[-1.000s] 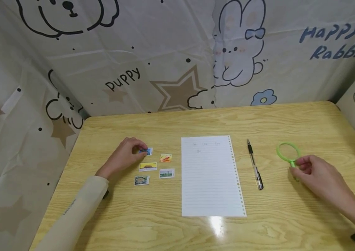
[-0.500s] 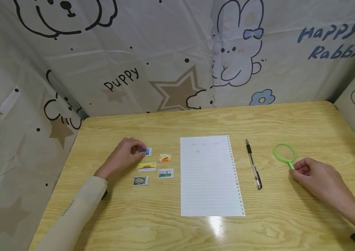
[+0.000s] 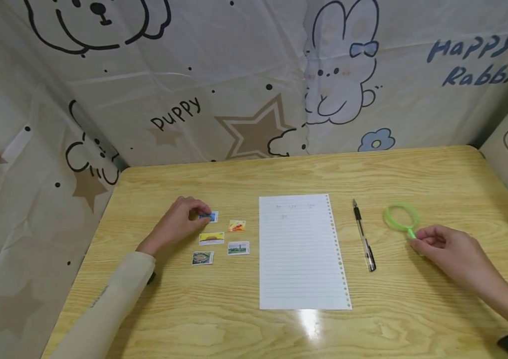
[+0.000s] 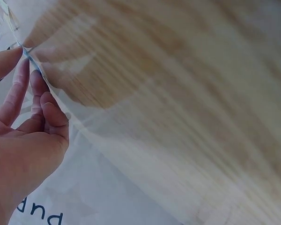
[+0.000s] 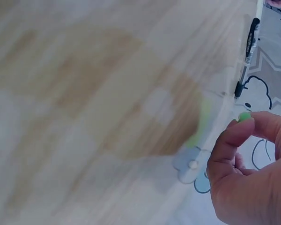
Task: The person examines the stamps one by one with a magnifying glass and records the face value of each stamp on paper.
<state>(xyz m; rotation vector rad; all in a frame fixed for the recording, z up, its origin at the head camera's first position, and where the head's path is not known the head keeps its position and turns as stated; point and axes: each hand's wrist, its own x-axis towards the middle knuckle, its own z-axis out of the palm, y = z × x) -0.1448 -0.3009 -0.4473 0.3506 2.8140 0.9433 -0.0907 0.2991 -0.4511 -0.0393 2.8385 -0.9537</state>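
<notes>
On the left of the table, my left hand [image 3: 179, 222] pinches a blue stamp [image 3: 213, 216] between thumb and fingertips; the fingers cover part of it. Just below lies a yellow stamp [image 3: 211, 239]. Around it are an orange-yellow stamp [image 3: 237, 226], a green landscape stamp [image 3: 238, 248] and a dark stamp with an oval picture [image 3: 202, 258]. My right hand [image 3: 453, 249] grips the handle of a green magnifying glass [image 3: 410, 233], its round lens pointing away to the upper left. In the right wrist view, the green handle's end [image 5: 244, 116] shows between thumb and finger.
A lined sheet of paper [image 3: 303, 259] with faint writing at its top lies mid-table. Between it and the magnifying glass lies a black-and-clear pen [image 3: 364, 236]. A printed cloth [image 3: 245, 60] hangs behind and beside the wooden table [image 3: 218, 314].
My right hand has shifted its grip back along the handle, and the magnifying glass has moved left towards the pen. The left hand has stayed at the blue stamp.
</notes>
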